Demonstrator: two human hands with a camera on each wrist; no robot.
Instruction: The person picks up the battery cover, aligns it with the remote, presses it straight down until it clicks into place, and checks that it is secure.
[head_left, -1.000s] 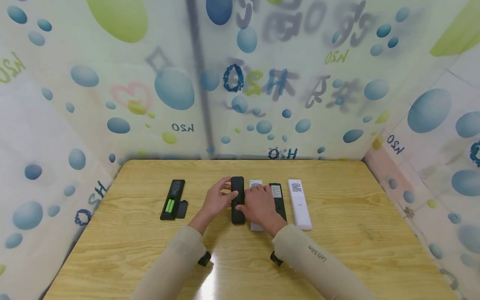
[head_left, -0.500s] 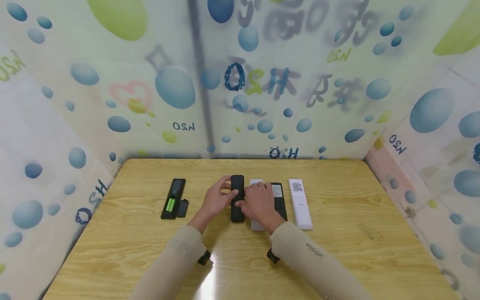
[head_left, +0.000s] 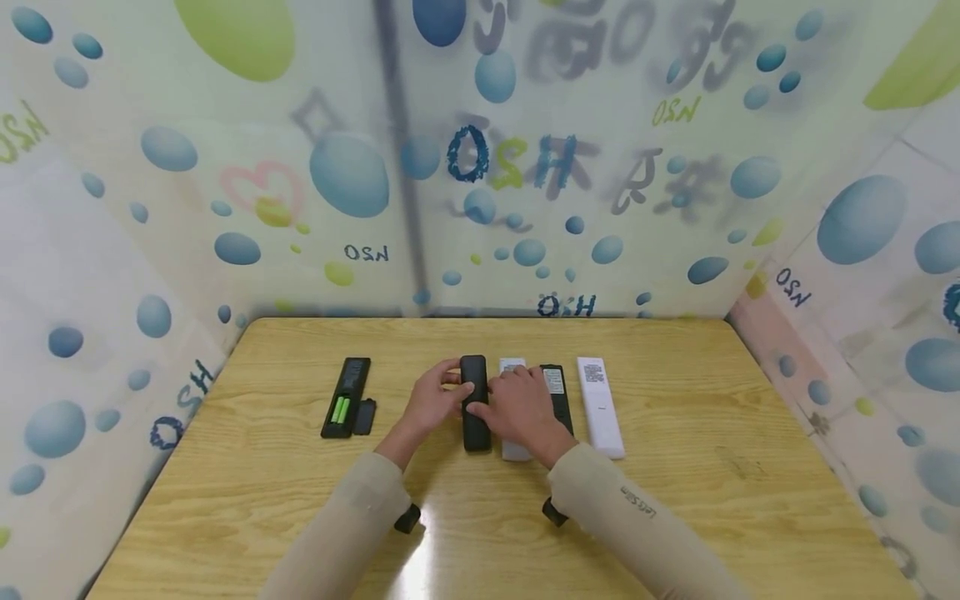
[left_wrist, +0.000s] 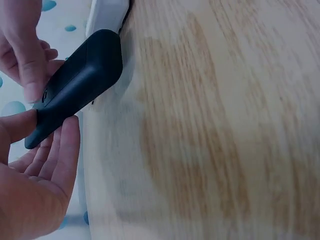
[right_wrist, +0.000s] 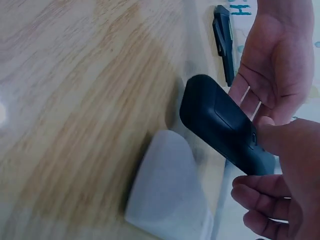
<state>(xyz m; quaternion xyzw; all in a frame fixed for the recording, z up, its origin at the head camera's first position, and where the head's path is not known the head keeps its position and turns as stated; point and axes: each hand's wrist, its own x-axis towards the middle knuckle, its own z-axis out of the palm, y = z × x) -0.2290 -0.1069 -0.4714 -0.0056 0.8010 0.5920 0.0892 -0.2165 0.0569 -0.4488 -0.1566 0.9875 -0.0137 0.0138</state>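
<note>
A black remote control point(head_left: 476, 429) is held back side up, its battery cover showing in the right wrist view. My left hand point(head_left: 431, 400) grips it from the left, thumb on the near face and fingers beneath. From the other side my right hand point(head_left: 525, 404) pinches it, with the thumb pressed at the small catch of the cover and the fingers bent along its edge. In the left wrist view the lower end of the black remote point(left_wrist: 90, 70) is raised at a slant above the tabletop.
On the wooden table point(head_left: 675, 517), a black remote point(head_left: 352, 379) at left lies open with green batteries point(head_left: 340, 410), its cover point(head_left: 364, 417) beside it. A white remote point(head_left: 514, 451) lies partly under my right hand. Further right are a labelled black remote point(head_left: 555, 383) and another white remote point(head_left: 601, 408).
The lower end of the held black remote has tipped slightly toward me, and my right thumb has shifted a little left on it. Both hands keep their hold.
</note>
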